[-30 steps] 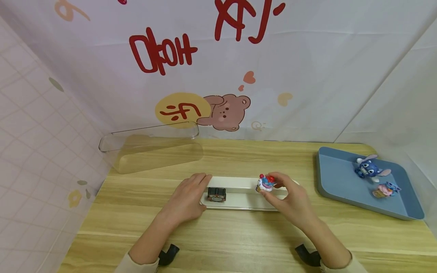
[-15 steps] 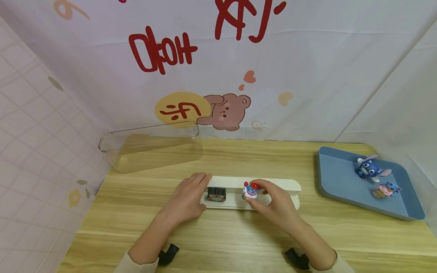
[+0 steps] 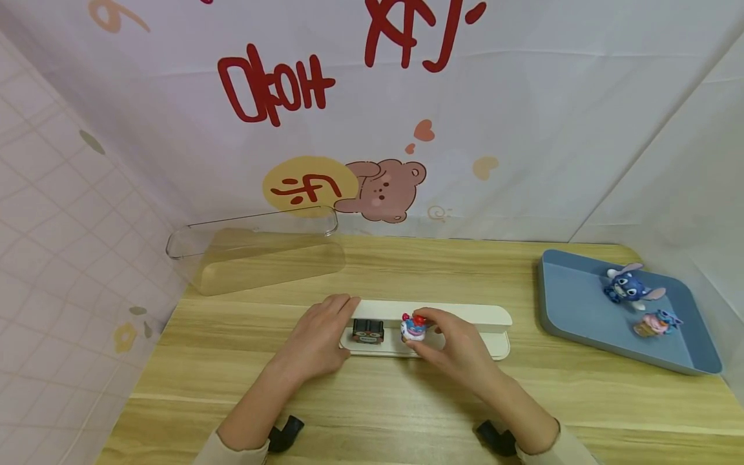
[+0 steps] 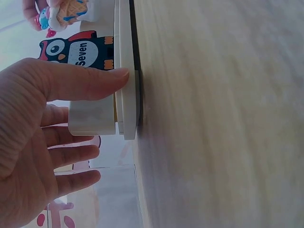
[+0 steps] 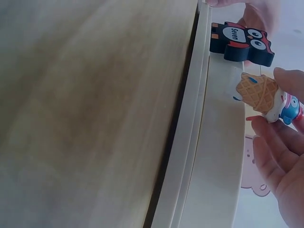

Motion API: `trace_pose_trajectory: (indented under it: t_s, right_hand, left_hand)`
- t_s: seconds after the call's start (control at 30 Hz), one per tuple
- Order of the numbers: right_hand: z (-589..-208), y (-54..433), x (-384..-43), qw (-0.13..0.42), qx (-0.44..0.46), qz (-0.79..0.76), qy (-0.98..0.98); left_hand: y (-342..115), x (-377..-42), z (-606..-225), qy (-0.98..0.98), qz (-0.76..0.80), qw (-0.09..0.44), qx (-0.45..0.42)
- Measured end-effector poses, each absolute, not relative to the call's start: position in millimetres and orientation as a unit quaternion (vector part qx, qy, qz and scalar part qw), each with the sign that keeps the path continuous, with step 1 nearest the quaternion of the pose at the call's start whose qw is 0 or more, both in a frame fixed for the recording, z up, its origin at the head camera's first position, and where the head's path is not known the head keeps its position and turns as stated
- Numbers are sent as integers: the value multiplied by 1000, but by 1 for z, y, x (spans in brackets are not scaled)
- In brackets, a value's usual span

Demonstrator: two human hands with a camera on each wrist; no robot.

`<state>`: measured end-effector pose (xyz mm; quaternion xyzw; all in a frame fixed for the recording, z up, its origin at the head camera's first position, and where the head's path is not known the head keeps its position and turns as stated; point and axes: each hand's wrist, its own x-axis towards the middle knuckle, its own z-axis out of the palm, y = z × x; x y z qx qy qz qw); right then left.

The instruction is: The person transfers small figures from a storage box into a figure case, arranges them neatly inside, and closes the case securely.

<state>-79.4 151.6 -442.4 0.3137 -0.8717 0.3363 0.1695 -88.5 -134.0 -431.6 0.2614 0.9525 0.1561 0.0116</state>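
A long white stepped display base (image 3: 488, 315) lies on the table in front of me. My left hand (image 3: 314, 339) grips its left end; in the left wrist view the thumb lies along the front edge and the fingers are behind. Beside that hand a dark owl-shaped block (image 3: 368, 331) marked "Seven" stands on the lower step. My right hand (image 3: 459, 352) pinches an ice-cream-cone figurine (image 3: 413, 329) with a blue character and red balls on top. The right wrist view shows its waffle cone (image 5: 259, 90) tilted, just right of the owl block and above the base.
A blue-grey tray (image 3: 572, 303) at the right holds a blue long-eared figurine (image 3: 628, 287) and another cone figurine (image 3: 657, 323). A clear plastic cover (image 3: 261, 255) stands at the back left. Printed cloth (image 3: 523, 129) hangs behind the table.
My right hand has carried the cone figurine leftward along the base and lower, close to the owl block. The left hand has stayed at the base's left end.
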Motion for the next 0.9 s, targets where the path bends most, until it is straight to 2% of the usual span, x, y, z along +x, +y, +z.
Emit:
trace_pose_trajectory:
  t_s: [0.9]
  right_hand:
    - [-444, 140, -84, 164, 337, 280, -884]
  left_hand:
    - [-135, -88, -430, 952, 159, 13, 260]
